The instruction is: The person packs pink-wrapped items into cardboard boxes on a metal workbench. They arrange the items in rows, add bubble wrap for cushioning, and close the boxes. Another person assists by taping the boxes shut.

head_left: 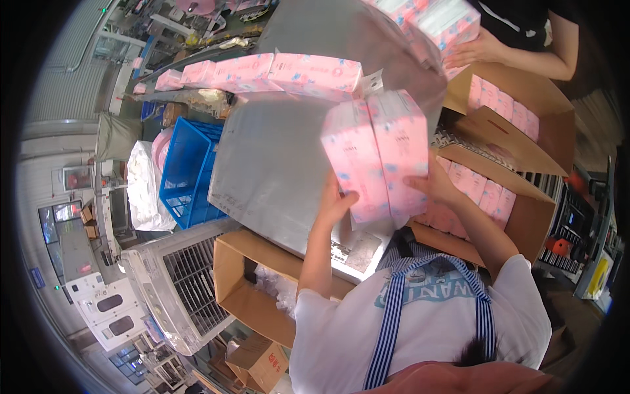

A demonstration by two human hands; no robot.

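Note:
Two pink soft packs (375, 154) with blue and white print, which look like tissue packs, are pressed side by side above the metal table (269, 157). My left hand (337, 200) grips their left side, thumb on the near face. My right hand (434, 182) holds the right side, and the fingers behind are partly hidden. To the right stands an open carton (533, 213) with a row of similar pink packs (478, 194) in it. More pink packs (308, 73) form a line across the table's far left part.
A co-worker's hand (478, 51) holds pink packs (447, 27) at the far right, beside another part-filled carton (558, 125). At left are a blue crate (187, 174) and a white grilled machine (154, 282). An open carton (246, 305) with clear plastic stands near my left arm.

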